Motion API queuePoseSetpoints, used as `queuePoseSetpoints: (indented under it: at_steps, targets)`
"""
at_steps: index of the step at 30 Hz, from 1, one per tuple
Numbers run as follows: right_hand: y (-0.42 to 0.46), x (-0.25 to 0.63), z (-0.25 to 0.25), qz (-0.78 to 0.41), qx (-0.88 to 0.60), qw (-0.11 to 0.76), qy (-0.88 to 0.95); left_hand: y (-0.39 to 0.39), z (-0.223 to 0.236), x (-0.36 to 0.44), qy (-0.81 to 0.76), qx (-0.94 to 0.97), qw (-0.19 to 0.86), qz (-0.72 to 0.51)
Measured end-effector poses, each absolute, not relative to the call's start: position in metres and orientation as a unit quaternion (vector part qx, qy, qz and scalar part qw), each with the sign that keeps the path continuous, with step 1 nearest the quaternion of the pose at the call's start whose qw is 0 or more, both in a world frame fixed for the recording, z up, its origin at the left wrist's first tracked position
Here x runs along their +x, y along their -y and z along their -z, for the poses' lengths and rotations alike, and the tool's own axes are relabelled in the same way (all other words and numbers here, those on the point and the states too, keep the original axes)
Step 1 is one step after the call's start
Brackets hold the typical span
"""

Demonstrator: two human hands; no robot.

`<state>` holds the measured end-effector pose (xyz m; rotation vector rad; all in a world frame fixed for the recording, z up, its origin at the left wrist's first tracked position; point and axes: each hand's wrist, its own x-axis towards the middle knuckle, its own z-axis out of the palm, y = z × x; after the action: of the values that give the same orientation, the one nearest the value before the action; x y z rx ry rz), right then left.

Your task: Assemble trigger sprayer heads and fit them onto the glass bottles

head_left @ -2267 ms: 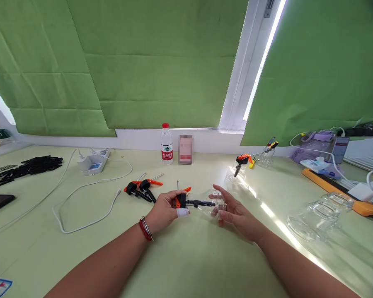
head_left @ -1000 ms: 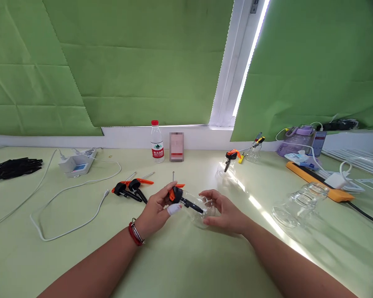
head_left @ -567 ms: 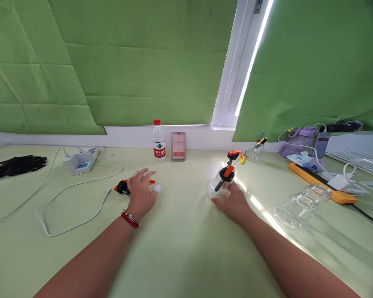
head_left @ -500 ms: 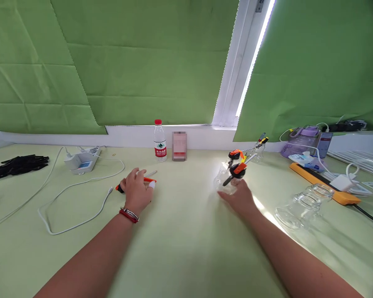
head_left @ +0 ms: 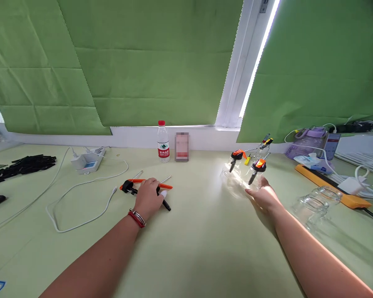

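Note:
My left hand point(head_left: 148, 197) is over a few orange-and-black tools with thin metal shafts lying on the table, fingers curled down around one orange-and-black tool point(head_left: 165, 203). Its thumb tip looks white, and its fingertips are hidden. To the left of that hand lies another black tool point(head_left: 128, 186) with an orange part. My right hand point(head_left: 263, 196) grips a clear glass jar point(head_left: 246, 182) low on its side, upright on the table. A black-and-orange tool point(head_left: 258, 166) stands tilted in it. Close on its left is a second clear jar point(head_left: 229, 176) with a similar tool point(head_left: 236, 155).
Behind the jars stands a glass holder with tools point(head_left: 266, 142). Clear glassware point(head_left: 313, 203) and an orange power strip point(head_left: 351, 200) are at the right. A water bottle point(head_left: 163, 145) and a pink box point(head_left: 182, 147) stand at the back. A white cable point(head_left: 81, 229) lies left.
My right hand has moved right with its jar, away from the other jar's front. My left hand has shifted slightly right and nearer, showing more of the tools beneath it. The view turned slightly left.

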<state>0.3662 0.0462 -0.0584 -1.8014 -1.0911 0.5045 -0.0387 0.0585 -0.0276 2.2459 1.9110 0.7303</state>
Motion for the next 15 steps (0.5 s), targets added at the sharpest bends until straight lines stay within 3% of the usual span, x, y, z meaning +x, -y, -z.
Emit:
queuePoseSetpoints:
  at_steps: [8, 10, 15]
  targets:
    - [-0.043, 0.356, 0.049, -0.100, -0.782, 0.425, 0.445, -0.047, 0.026, -0.030, -0.571, 0.773, 0.139, -0.239]
    - [-0.036, 0.348, 0.035, -0.021, -0.773, 0.430, 0.467, -0.045, 0.025, -0.029, -0.564, 0.776, 0.150, -0.238]
    - [0.002, 0.354, -0.012, 0.346, -0.649, 0.406, 0.542, -0.043, 0.024, -0.027, -0.558, 0.773, 0.183, -0.238]
